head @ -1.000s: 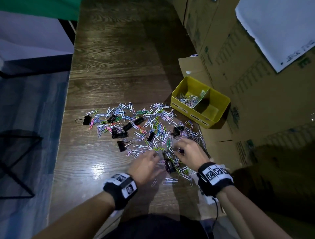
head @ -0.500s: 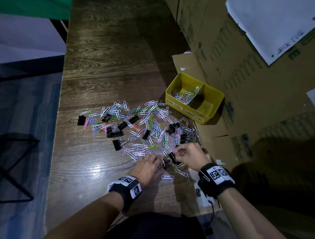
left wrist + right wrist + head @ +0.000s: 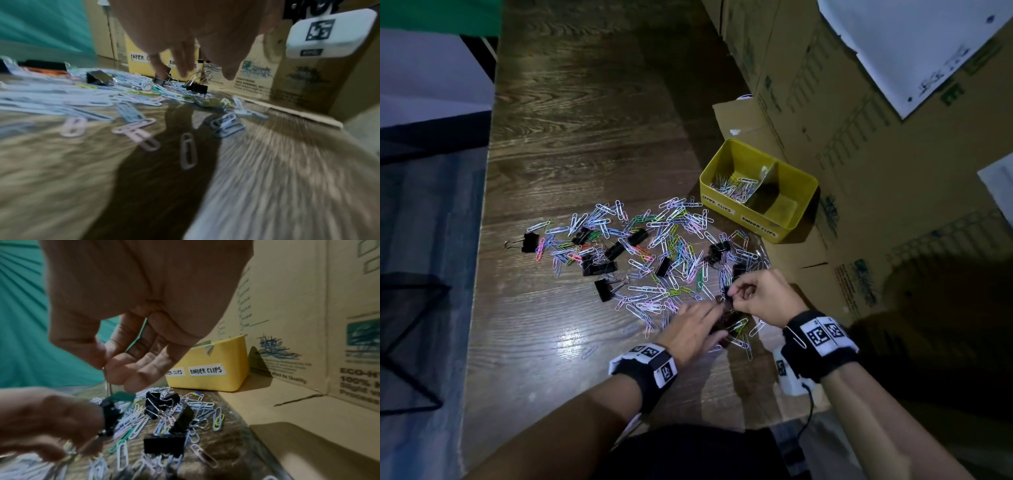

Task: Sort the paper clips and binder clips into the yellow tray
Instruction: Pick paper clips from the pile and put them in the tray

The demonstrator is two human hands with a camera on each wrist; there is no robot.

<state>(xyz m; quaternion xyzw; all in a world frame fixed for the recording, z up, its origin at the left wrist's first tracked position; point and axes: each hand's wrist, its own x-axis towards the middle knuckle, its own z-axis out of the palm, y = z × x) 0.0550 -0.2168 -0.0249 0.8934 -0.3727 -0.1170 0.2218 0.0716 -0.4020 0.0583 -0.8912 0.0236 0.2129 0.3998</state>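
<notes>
Just near the front right edge of the table (image 3: 585, 144), the right hand (image 3: 763, 294) is raised a little above the scattered pile, thumb and forefinger pinching the wire handle of a black binder clip (image 3: 111, 412) that hangs below its fingertips; so that grip is narrow and holding the clip. The left hand (image 3: 691, 329) lies low beside it, fingers stretched forward and loosely spread over the nearest paper clips (image 3: 671, 240). In the right wrist view its fingertips are close against the hanging clip, but blur keeps me from telling whether they touch it, and I see nothing held in that grip.

Most of the coloured paper clips are spread across the middle of the table in a wide band, with several more black binder clips mixed among them; one binder clip (image 3: 527, 242) sits apart at the far left end of the spread.

The yellow tray (image 3: 722, 202) stands at the right side against cardboard boxes (image 3: 859, 171), just beyond the pile. Its front wall carries two handwritten labels, for paper clips on the left and binder clips on the right. A small heap of paper clips lies in the left compartment.
</notes>
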